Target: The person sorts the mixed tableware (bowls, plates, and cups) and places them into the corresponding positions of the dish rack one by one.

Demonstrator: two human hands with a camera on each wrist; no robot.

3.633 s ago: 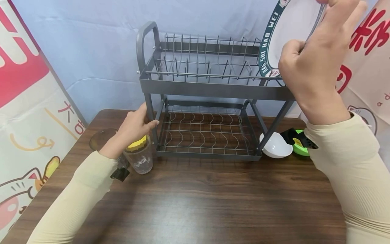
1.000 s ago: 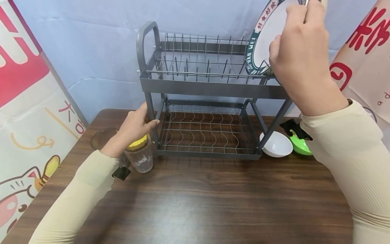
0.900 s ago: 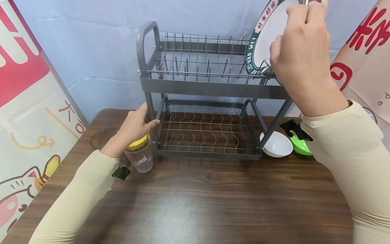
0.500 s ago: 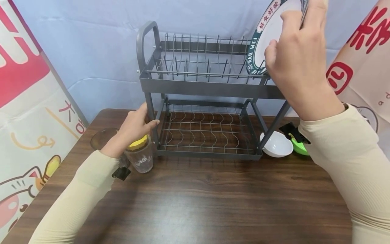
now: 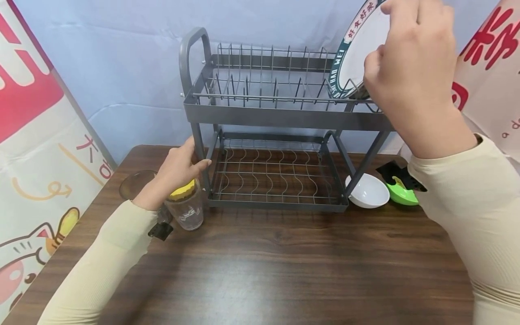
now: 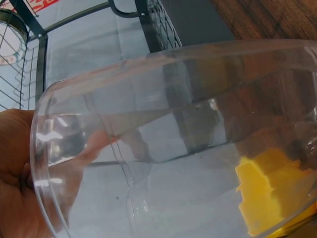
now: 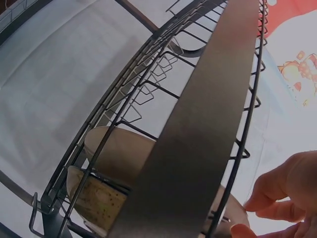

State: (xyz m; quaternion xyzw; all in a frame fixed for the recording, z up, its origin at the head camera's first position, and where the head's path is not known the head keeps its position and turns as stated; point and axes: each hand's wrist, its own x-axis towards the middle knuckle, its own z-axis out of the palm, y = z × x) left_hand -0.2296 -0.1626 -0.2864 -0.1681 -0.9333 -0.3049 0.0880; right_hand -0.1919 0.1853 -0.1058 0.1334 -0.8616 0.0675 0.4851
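Observation:
My right hand [image 5: 414, 76] pinches the upper right rim of a white plate [image 5: 359, 54] with a green lettered border. The plate leans to the right at the right end of the upper tier of a grey two-tier dish rack [image 5: 284, 116]. In the right wrist view, fingertips [image 7: 252, 204] lie right at its edge. Beside it in the wires is a speckled yellowish dish [image 7: 99, 198]. My left hand [image 5: 178, 169] holds the rack's left front post, thumb in front, other fingers partly hidden behind it. Clear plastic [image 6: 148, 148] fills much of the left wrist view.
Below my left wrist stands a clear cup [image 5: 188, 212] with something yellow [image 5: 183, 189] behind its rim, beside a brownish glass dish [image 5: 136, 183]. A white bowl [image 5: 369, 192] and a green bowl [image 5: 402, 194] sit by the rack's right foot.
The plate has come left and down into the upper tier with my right hand. Over the last half second, that hand shifts right and the plate tilts slightly right. My left hand stays put.

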